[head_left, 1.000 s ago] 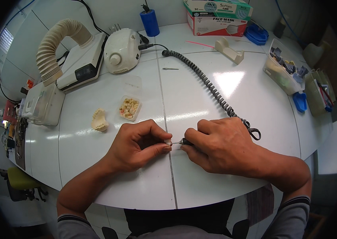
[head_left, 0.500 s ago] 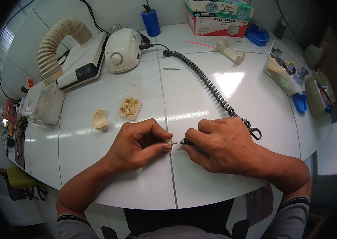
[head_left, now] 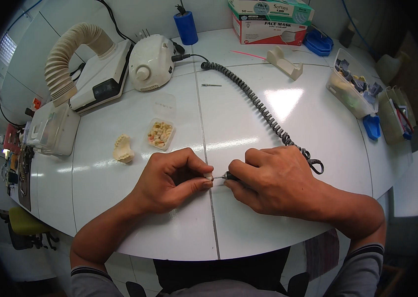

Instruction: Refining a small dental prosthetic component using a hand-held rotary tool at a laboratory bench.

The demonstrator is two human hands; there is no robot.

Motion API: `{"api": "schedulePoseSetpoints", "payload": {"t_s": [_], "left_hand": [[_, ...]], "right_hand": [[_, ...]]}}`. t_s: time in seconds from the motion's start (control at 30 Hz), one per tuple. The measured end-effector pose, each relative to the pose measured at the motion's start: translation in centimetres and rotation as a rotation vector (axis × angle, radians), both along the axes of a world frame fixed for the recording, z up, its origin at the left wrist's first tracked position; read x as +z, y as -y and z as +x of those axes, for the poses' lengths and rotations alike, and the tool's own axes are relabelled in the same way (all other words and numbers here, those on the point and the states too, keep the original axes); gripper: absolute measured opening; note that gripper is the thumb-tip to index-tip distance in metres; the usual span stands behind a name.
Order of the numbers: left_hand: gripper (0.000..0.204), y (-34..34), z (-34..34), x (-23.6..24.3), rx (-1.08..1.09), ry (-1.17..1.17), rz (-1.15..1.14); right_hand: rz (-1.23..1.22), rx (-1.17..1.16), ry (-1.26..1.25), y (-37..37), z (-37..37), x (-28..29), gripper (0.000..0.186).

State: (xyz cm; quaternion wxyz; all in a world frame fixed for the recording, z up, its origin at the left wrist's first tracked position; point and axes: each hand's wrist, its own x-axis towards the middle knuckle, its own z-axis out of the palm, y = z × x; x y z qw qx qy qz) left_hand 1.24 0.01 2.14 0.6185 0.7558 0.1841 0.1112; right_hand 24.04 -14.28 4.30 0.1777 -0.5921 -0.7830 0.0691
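Between the thumb and forefinger of my left hand [head_left: 167, 183] is a small whitish piece that looks like an artificial tooth [head_left: 209, 176]; the fingertips partly hide it. My right hand [head_left: 288, 183] is closed around a black rotary handpiece [head_left: 230, 176], most of it covered by the fingers. Its thin metal bur [head_left: 219, 177] points left and meets the tooth, or comes very close. Beyond my left hand lie a cream dental cast [head_left: 123, 148] and a small clear box [head_left: 173, 132] of tooth-like pieces, its lid [head_left: 164, 106] folded back.
A coiled black cord [head_left: 253, 99] runs from a white control unit [head_left: 150, 62] toward my right hand. A dust collector [head_left: 95, 81] with a ribbed hose [head_left: 54, 62] stands back left. Farther off are a loose bur [head_left: 212, 85], a cream handpiece rest [head_left: 284, 64] and a tub of scraps [head_left: 347, 94].
Both hands keep their grip and stay almost where they were. The whole view has shifted very slightly; nothing has been picked up or put down.
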Motion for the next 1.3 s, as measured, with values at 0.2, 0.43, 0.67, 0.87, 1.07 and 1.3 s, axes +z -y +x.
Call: {"api": "schedulePoseSetpoints", "payload": {"t_s": [0.2,0.43,0.67,0.87,1.07,1.3], "left_hand": [[0.016,-0.10,0.01,0.04,0.002,-0.004,-0.021],[0.017,-0.09,0.07,0.05,-0.002,0.002,-0.002],[0.017,-0.01,0.02,0.00,-0.003,0.001,0.007],[0.018,-0.06,0.01,0.02,-0.001,0.007,-0.015],[0.017,-0.12,0.05,0.03,-0.004,0.002,-0.005],[0.017,-0.06,-0.01,-0.01,-0.007,0.012,0.013]], "right_hand": [[0.010,-0.021,0.003,0.13,-0.17,0.00,0.029],[-0.001,-0.028,0.005,0.08,-0.13,-0.11,0.029],[0.008,-0.022,0.000,0.11,-0.12,0.19,0.026],[0.022,-0.007,0.000,0.01,-0.08,0.07,0.026],[-0.004,-0.017,0.008,0.04,-0.12,0.19,0.026],[-0.023,-0.012,-0.002,0.04,-0.10,0.34,0.025]]}}
